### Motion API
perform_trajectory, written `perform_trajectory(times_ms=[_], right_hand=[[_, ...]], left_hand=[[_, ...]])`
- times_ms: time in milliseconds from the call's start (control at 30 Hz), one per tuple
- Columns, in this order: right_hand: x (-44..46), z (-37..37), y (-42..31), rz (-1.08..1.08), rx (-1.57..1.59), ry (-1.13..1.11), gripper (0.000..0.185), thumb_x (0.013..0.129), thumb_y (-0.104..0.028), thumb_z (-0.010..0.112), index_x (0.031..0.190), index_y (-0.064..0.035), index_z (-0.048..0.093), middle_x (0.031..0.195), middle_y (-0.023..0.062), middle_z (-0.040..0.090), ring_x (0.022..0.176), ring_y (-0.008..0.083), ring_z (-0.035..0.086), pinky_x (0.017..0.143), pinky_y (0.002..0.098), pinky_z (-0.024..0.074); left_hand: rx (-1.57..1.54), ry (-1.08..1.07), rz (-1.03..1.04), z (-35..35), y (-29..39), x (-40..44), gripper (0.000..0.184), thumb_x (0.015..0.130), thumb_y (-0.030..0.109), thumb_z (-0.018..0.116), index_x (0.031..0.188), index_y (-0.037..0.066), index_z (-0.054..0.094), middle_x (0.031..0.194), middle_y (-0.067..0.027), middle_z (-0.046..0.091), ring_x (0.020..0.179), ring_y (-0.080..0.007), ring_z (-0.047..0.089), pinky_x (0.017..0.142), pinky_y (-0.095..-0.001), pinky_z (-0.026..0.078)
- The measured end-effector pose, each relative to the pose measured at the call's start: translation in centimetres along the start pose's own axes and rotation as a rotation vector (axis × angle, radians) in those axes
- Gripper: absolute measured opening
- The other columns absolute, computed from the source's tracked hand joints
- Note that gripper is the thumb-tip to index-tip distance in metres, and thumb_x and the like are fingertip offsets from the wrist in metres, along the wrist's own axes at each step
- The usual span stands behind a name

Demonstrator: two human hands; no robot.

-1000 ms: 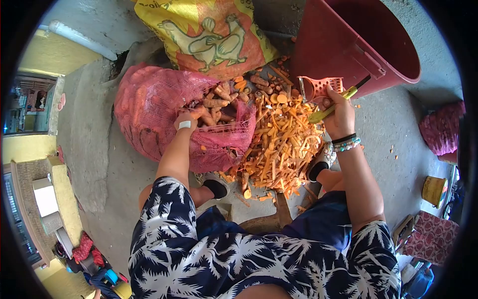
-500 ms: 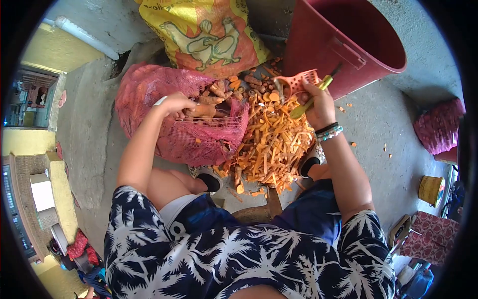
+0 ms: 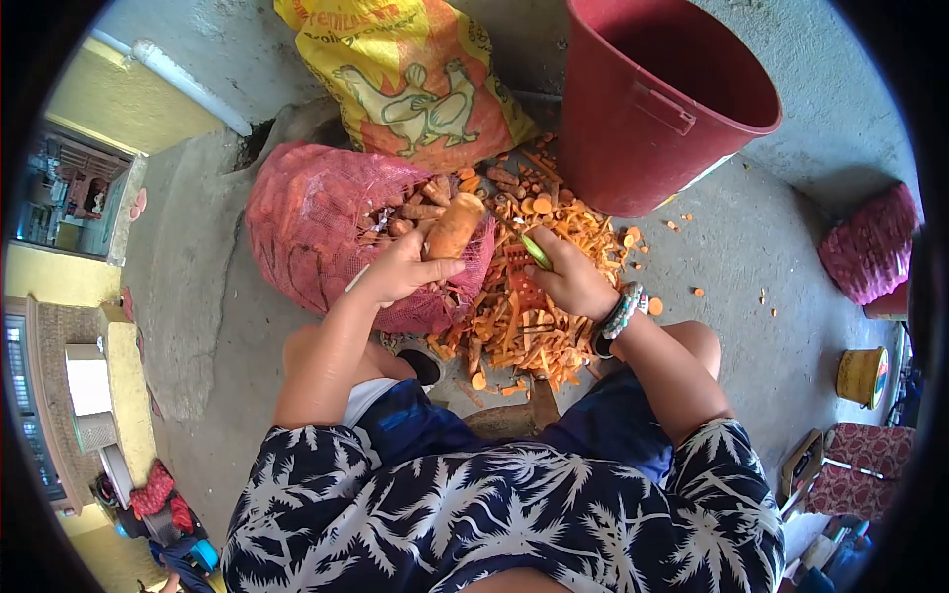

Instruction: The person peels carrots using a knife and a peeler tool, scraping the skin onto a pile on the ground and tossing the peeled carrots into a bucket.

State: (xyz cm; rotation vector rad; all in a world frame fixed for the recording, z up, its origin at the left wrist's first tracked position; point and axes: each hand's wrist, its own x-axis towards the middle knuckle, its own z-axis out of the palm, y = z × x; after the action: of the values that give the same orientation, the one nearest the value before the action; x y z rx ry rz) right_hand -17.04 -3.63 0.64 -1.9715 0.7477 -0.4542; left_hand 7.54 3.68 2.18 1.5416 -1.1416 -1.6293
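My left hand (image 3: 400, 274) is wrapped round a thick orange carrot (image 3: 456, 225), held tilted above the open mouth of a pink mesh bag (image 3: 316, 222) of carrots. To its right, my right hand (image 3: 573, 279) grips a knife with a yellow-green handle (image 3: 535, 251), together with an orange perforated peeler (image 3: 521, 277) that shows below the fingers. The knife's blade points toward the carrot; whether they touch is hard to tell. Under both hands lies a heap of orange peelings and cut pieces (image 3: 554, 341) on the concrete floor.
A tall red bin (image 3: 633, 138) stands behind the heap at the right. Beside it leans a yellow printed sack (image 3: 415, 99). Farther right are another pink mesh sack (image 3: 870, 247) and a yellow bucket (image 3: 860, 378). My feet flank the peelings.
My left hand has lifted a carrot out of the mesh bag and brought it toward the middle. My right hand has moved left and lower with the knife and peeler, near the carrot.
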Motion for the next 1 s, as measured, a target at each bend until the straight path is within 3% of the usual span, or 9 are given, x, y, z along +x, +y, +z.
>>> perform_trajectory(times_ms=[167,267,433,667,767,867,900,967,1000], right_hand=[[-0.2,-0.5,-0.3,-0.030,-0.035,0.009,0.026,0.072,-0.001,0.053,0.096,0.0001,0.045,0.077,0.0227,0.055,0.079,0.0391,0.055,0.066,0.0421,0.0429],[0.0,-0.4,-0.1,-0.019,-0.004,-0.039,0.023,0.076,-0.004,0.056,0.095,-0.0008,0.044,0.075,0.0180,0.051,0.073,0.0323,0.052,0.065,0.0369,0.0405],[0.5,-0.7,-0.2,0.003,0.021,-0.114,0.021,0.076,-0.002,0.053,0.095,-0.0007,0.044,0.078,0.0172,0.051,0.077,0.0290,0.053,0.067,0.0361,0.0403],[1.2,-0.2,0.3,-0.020,0.028,-0.097,0.019,0.077,-0.003,0.052,0.096,-0.0013,0.048,0.079,0.0190,0.056,0.077,0.0326,0.057,0.066,0.0386,0.0433],[2.4,0.3,1.5,-0.046,0.006,-0.083,0.018,0.077,-0.002,0.051,0.095,-0.0013,0.048,0.080,0.0193,0.056,0.078,0.0314,0.057,0.066,0.0386,0.0432],[4.0,2.1,4.9,0.129,-0.015,-0.153,0.023,0.076,-0.005,0.050,0.099,-0.0007,0.048,0.082,0.0183,0.057,0.078,0.0297,0.055,0.070,0.0388,0.0437],[4.4,2.9,5.5,0.235,-0.002,-0.165,0.019,0.076,-0.007,0.049,0.094,-0.0006,0.050,0.082,0.0199,0.058,0.078,0.0323,0.057,0.072,0.0398,0.0454],[5.0,4.0,7.3,0.297,-0.078,-0.158,0.023,0.075,-0.011,0.049,0.096,-0.0001,0.051,0.083,0.0206,0.060,0.081,0.0339,0.058,0.075,0.0412,0.0462],[5.0,4.9,9.1,0.295,-0.211,-0.136,0.025,0.076,-0.012,0.050,0.097,0.0008,0.051,0.085,0.0214,0.060,0.083,0.0346,0.058,0.075,0.0416,0.0463]], left_hand=[[0.119,0.018,0.151,2.0,0.6,0.1,0.048,0.077,0.012,0.066,0.117,0.000,0.041,0.080,0.0006,0.050,0.062,-0.0057,0.046,0.053,-0.0205,0.040],[0.162,0.022,0.173,2.3,0.8,0.1,0.051,0.077,0.012,0.067,0.118,-0.001,0.040,0.082,0.0007,0.051,0.064,-0.0052,0.047,0.054,-0.0204,0.041],[0.170,0.012,0.231,1.9,-0.1,0.6,0.045,0.075,0.014,0.068,0.110,-0.004,0.046,0.094,-0.0050,0.055,0.083,-0.0100,0.052,0.076,-0.0258,0.044],[0.169,-0.083,0.207,1.3,0.1,0.4,0.057,0.074,0.009,0.068,0.122,-0.003,0.039,0.104,-0.0059,0.052,0.094,-0.0109,0.050,0.082,-0.0263,0.042],[0.214,-0.081,0.342,1.5,-0.2,0.5,0.056,0.073,0.008,0.068,0.120,-0.004,0.040,0.102,-0.0057,0.053,0.093,-0.0110,0.051,0.080,-0.0267,0.043],[0.765,0.119,0.214,0.5,0.0,1.4,0.048,0.072,0.014,0.069,0.111,-0.003,0.046,0.093,-0.0043,0.055,0.084,-0.0108,0.053,0.075,-0.0255,0.044],[0.765,0.122,0.219,0.4,-1.2,1.7,0.048,0.072,0.014,0.069,0.111,-0.003,0.046,0.093,-0.0043,0.055,0.084,-0.0108,0.053,0.075,-0.0255,0.044],[0.165,0.088,0.174,0.6,-4.6,2.8,0.046,0.072,0.014,0.069,0.110,0.000,0.047,0.092,-0.0030,0.055,0.082,-0.0106,0.052,0.075,-0.0252,0.043],[0.060,-0.113,0.250,1.8,-2.4,1.5,0.047,0.072,0.013,0.068,0.113,0.002,0.047,0.094,-0.0014,0.054,0.085,-0.0103,0.050,0.078,-0.0254,0.042]])
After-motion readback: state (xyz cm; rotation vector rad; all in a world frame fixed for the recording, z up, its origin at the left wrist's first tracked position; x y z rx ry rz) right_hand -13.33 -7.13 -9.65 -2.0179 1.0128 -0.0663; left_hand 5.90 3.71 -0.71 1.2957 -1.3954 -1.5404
